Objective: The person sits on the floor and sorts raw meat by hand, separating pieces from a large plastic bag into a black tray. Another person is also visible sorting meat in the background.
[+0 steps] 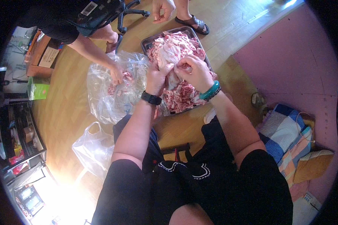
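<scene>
In front of me a rectangular metal tray (145, 45) is heaped with pieces of raw pink and white meat (183, 99). Over the heap, my left hand (157, 76) grips a pale bundle (169, 54) that looks like a thin plastic bag with meat inside. My right hand (195, 70) is beside it, thumb and fingertips pinched together close to my left thumb. Whether those fingertips hold the bag's edge or a bit of meat is hidden. Left of the tray spreads a large clear plastic bag (101, 84) with some meat pieces on or in it.
Another person's hand (117, 75) reaches onto the large bag; a further hand (164, 11) hangs beyond the tray, near a sandaled foot (194, 24). A white carrier bag (94, 147) lies on the wooden floor at left. Folded checked bedding (283, 128) is by the pink wall panel (287, 56).
</scene>
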`<state>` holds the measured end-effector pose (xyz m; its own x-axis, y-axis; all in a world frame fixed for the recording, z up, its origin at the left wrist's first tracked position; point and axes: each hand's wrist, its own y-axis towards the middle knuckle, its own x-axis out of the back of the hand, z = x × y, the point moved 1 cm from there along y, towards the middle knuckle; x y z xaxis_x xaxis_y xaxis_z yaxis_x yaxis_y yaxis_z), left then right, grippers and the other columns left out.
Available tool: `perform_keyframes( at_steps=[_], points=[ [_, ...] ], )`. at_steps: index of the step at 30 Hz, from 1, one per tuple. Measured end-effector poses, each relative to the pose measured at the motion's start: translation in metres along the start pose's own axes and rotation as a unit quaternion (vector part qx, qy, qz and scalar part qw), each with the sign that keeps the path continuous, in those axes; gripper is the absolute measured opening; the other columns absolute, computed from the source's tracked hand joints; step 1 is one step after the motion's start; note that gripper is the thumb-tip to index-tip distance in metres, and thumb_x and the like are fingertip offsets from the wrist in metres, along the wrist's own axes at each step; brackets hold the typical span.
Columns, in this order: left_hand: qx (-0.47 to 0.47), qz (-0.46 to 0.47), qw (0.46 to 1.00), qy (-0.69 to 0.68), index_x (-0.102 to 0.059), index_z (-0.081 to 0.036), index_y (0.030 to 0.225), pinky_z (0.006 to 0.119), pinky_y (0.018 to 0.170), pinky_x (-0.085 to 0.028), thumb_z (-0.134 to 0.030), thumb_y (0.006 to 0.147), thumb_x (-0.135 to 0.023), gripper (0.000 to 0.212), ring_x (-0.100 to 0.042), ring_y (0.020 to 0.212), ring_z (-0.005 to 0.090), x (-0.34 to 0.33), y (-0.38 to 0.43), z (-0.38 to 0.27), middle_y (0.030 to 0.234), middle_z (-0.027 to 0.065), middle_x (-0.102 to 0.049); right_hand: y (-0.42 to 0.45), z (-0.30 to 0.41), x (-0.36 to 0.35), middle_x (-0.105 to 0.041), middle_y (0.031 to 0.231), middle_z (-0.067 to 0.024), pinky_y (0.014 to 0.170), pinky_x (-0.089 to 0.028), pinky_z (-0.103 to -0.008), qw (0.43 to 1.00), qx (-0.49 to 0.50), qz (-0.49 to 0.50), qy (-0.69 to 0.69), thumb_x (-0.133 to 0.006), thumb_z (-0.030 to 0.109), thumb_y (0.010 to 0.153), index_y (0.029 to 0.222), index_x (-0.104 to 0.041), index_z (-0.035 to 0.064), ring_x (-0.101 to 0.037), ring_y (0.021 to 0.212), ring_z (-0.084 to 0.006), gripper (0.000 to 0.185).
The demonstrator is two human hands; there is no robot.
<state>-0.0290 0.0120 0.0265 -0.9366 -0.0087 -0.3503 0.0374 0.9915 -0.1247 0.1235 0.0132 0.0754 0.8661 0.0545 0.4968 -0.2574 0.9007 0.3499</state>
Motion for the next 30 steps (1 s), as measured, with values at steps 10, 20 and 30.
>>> perform_keyframes(
  at_steps=[10,20,30],
  points=[
    [0.057,0.065,0.996,0.01,-0.045,0.0,0.109,0.027,0.073,-0.046,-0.008,0.077,-0.058,0.035,-0.055,0.084,0.0143,-0.017,-0.009,-0.018,0.096,0.0068,-0.056,-0.001,-0.034,0.004,-0.055,0.07,-0.0041,0.058,-0.042,-0.0226,0.936,-0.204,0.147,0.247,-0.057,0.011,0.075,0.079,-0.054,-0.0013,-0.052,0.067,-0.0091,0.014],
    [0.091,0.012,0.984,-0.15,-0.042,-0.001,0.114,0.034,0.078,-0.046,-0.009,0.073,-0.057,0.044,-0.055,0.09,0.0205,-0.006,-0.009,-0.025,0.101,0.0091,-0.054,0.009,-0.05,0.038,-0.053,0.071,-0.0063,0.058,-0.045,-0.0264,0.956,-0.227,-0.016,0.187,-0.051,0.003,0.076,0.101,-0.047,-0.0006,-0.053,0.064,-0.0152,0.026],
    [0.01,0.024,0.999,-0.046,-0.048,0.001,0.106,0.026,0.07,-0.046,-0.004,0.074,-0.057,0.033,-0.055,0.079,0.0126,-0.013,-0.007,-0.016,0.093,0.0069,-0.057,0.0,0.004,0.002,-0.053,0.073,-0.0119,0.06,-0.043,-0.0322,1.0,0.005,0.018,0.014,-0.059,0.007,0.067,0.075,-0.054,0.0023,-0.053,0.065,-0.0251,0.01]
  ],
)
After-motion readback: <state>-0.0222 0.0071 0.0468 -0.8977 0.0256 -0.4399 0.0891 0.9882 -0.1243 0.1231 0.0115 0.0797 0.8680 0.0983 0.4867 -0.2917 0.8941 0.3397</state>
